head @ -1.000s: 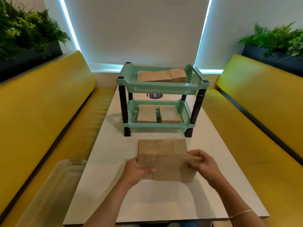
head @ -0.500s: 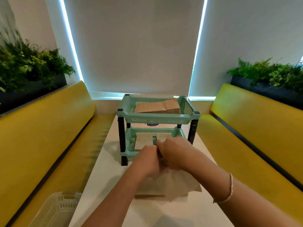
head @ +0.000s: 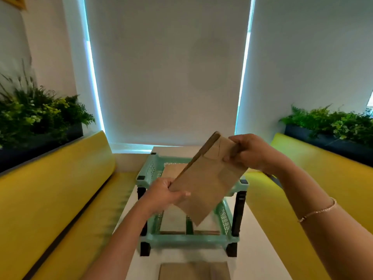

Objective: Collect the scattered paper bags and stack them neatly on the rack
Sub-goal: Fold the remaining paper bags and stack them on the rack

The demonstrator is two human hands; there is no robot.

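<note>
Both hands, left (head: 165, 194) and right (head: 250, 153), pinch opposite ends of bags (head: 205, 178) above rack (head: 145, 174); light, floppy paper, best held edgewise.

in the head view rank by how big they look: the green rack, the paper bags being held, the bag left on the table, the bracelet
1. green rack
2. held paper bags, though nearer the camera, so this only counts as seen
3. bag on the table, cut off by the frame edge, so unsure
4. bracelet

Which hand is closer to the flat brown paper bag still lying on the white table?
Left. The left hand grips the raised bag's lower edge, nearer the flat brown paper bag; the right hand pinches its top, higher up.
</note>
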